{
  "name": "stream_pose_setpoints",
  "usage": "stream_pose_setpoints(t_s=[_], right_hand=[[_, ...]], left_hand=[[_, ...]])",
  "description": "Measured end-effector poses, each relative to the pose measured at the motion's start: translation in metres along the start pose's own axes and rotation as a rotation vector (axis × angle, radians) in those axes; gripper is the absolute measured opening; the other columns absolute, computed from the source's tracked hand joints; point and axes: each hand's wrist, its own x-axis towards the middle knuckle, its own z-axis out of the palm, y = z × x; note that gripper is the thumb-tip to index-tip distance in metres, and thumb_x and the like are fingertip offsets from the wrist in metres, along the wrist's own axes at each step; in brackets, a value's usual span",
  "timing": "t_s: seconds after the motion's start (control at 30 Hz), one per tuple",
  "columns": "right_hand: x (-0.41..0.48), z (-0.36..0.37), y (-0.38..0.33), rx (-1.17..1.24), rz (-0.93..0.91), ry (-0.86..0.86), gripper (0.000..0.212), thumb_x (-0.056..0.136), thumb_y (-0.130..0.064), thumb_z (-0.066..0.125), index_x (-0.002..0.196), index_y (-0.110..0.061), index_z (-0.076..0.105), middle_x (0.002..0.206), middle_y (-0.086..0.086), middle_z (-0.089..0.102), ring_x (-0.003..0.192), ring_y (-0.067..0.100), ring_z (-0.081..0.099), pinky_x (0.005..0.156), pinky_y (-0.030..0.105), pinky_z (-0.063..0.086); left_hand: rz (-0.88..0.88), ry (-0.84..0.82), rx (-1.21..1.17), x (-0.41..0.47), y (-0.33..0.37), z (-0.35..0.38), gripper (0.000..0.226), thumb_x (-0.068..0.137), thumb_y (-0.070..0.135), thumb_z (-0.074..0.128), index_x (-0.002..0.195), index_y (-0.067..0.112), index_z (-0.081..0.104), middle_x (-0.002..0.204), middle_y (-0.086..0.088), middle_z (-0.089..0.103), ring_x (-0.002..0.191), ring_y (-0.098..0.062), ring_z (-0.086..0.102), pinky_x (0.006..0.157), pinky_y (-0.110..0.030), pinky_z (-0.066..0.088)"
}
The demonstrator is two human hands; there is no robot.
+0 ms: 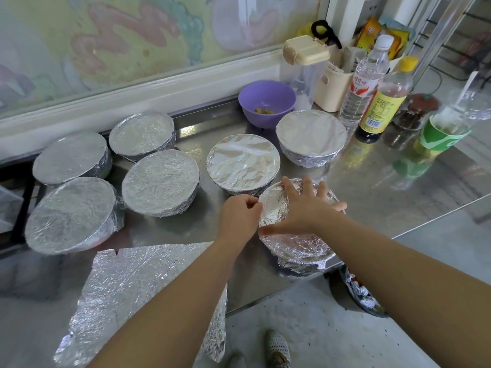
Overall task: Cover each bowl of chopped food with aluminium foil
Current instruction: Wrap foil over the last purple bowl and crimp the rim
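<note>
A foil-wrapped bowl [295, 245] stands near the steel counter's front edge. My right hand [305, 205] lies flat on its foil top with fingers spread. My left hand [240, 216] has its fingers curled at the bowl's left rim, pinching the foil there. Several other bowls with foil over them stand on the counter, among them one [243, 163] just behind my hands, one [311, 136] further right and one [159, 181] to the left. A purple bowl [267, 102] with a little yellow food stands uncovered at the back. A loose crumpled foil sheet [127, 293] lies at the front left.
Bottles [382, 102], a cream holder [332, 88], a clear jug with a cream lid [305, 53] and a green cup [438, 136] crowd the back right. The steel counter [385, 187] ends close to the front bowl; floor and a shoe [277, 349] lie below.
</note>
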Motion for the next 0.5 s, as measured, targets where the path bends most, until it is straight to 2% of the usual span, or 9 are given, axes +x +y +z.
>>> stream_pose_setpoints(t_s=[0.07,0.23,0.3,0.37,0.43,0.5], right_hand=[[0.000,0.001,0.000,0.004,0.005,0.000,0.147,0.044,-0.104,0.055,0.155,-0.045,-0.020,0.168,0.003,-0.022,0.151,0.042,-0.021,0.106,0.084,0.012],[-0.004,-0.001,-0.001,0.046,0.042,-0.020,0.147,0.043,-0.105,0.053,0.155,-0.045,-0.021,0.167,0.003,-0.026,0.152,0.042,-0.021,0.106,0.084,0.011],[-0.004,-0.008,0.002,0.023,0.032,-0.029,0.148,0.042,-0.106,0.051,0.154,-0.044,-0.023,0.167,0.004,-0.025,0.152,0.041,-0.020,0.105,0.086,0.006],[-0.002,-0.012,0.003,-0.028,-0.011,-0.016,0.150,0.041,-0.107,0.050,0.153,-0.044,-0.026,0.166,0.004,-0.027,0.151,0.041,-0.022,0.102,0.088,0.001],[0.000,-0.011,0.002,-0.029,-0.042,-0.046,0.152,0.039,-0.105,0.054,0.151,-0.044,-0.029,0.165,0.003,-0.031,0.150,0.042,-0.025,0.102,0.088,0.002],[0.000,-0.006,-0.001,-0.040,-0.041,-0.076,0.153,0.039,-0.104,0.056,0.150,-0.046,-0.031,0.164,0.001,-0.032,0.150,0.041,-0.026,0.102,0.088,0.002]], left_hand=[[0.021,0.017,0.031,-0.001,0.000,0.001,0.018,0.089,0.020,0.059,0.079,0.014,0.072,0.070,0.001,0.069,0.067,-0.017,0.061,0.059,-0.027,0.043],[0.057,0.008,0.045,0.006,0.002,0.000,0.019,0.086,0.017,0.058,0.071,0.016,0.070,0.059,0.008,0.060,0.054,-0.007,0.049,0.054,-0.021,0.033],[0.065,-0.017,0.035,0.013,0.005,-0.002,0.016,0.088,0.018,0.060,0.083,0.018,0.075,0.072,0.010,0.068,0.064,-0.004,0.057,0.058,-0.016,0.036],[0.081,-0.056,0.039,0.019,0.010,-0.003,0.016,0.090,0.019,0.062,0.093,0.019,0.077,0.079,0.011,0.070,0.065,-0.002,0.058,0.057,-0.009,0.036],[0.093,-0.102,0.030,0.021,0.014,0.000,0.018,0.093,0.022,0.064,0.104,0.019,0.078,0.082,0.009,0.070,0.062,0.000,0.057,0.053,-0.006,0.037],[0.076,-0.124,-0.025,0.020,0.014,0.004,0.022,0.094,0.024,0.066,0.112,0.019,0.076,0.093,0.006,0.074,0.069,0.000,0.059,0.058,-0.006,0.039]])
